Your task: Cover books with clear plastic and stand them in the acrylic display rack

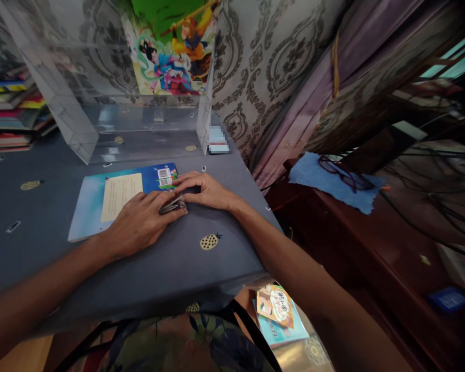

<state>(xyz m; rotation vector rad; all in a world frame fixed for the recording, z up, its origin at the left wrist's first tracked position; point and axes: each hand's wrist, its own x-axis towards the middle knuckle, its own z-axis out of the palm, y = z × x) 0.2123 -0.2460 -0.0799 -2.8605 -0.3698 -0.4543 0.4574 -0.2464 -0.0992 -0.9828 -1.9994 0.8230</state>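
A blue book [89, 199] lies flat on the table, with a cream text panel and a barcode on its upper face. My left hand [141, 222] reaches over its lower right part, thumb and fingers closed around a small dark and clear object [173, 205] at the book's edge. Most of that object is hidden, so its kind cannot be told. From the right, my right hand [209, 190] is bent at the book's right edge, fingertips on the book near the barcode. Its thumb is close to the small object.
Behind the book stands a clear plastic rack [83, 144] holding an illustrated green book [174, 51]. Stacked books [8, 113] are at left. A blue cloth [333, 181] with glasses [346, 173] lies on a dark red cabinet [375, 232]. More books [279, 315] lie below the table [170, 268].
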